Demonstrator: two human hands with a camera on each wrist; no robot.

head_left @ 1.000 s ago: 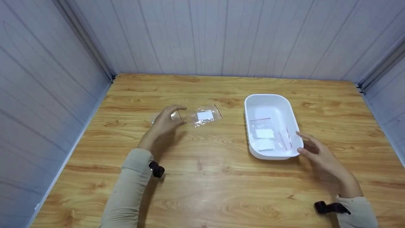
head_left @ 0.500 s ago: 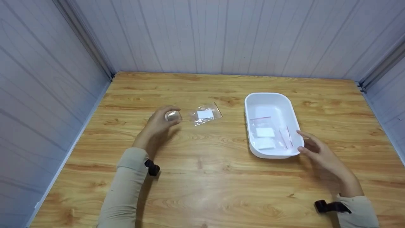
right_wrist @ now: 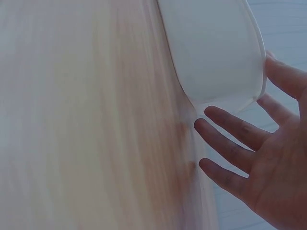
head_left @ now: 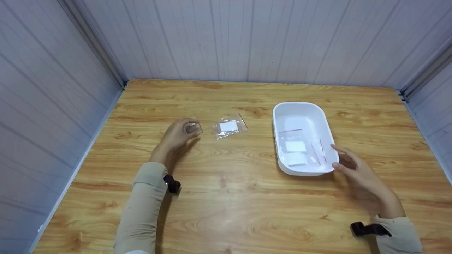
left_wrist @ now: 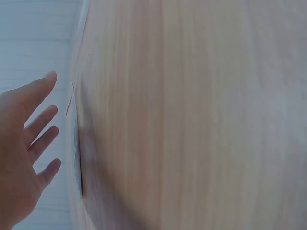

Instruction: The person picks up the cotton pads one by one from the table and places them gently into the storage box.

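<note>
My left hand [head_left: 176, 135] reaches over a clear plastic bag [head_left: 194, 128] on the table, thumb and forefinger apart around it in the head view. In the left wrist view the fingers [left_wrist: 43, 139] are spread, with a gap between them and the bag edge with its red line [left_wrist: 68, 106]. A second clear zip bag [head_left: 229, 126] with a white block inside lies just to the right. My right hand [head_left: 357, 173] holds the near right corner of a white plastic basin [head_left: 304, 108], thumb and forefinger at its rim; the other fingers extend beside the outer wall.
Inside the basin lie several clear zip bags [head_left: 295, 146] with red seal lines, some with white pieces. The wooden table [head_left: 226, 204] is bounded by white panel walls [head_left: 233, 38] at the back and sides. Dark wrist cameras [head_left: 173, 184] are strapped over both sleeves.
Over the last second my left hand has drawn back slightly to the left, and the clear bag shows more between thumb and forefinger. The right hand and basin have hardly moved.
</note>
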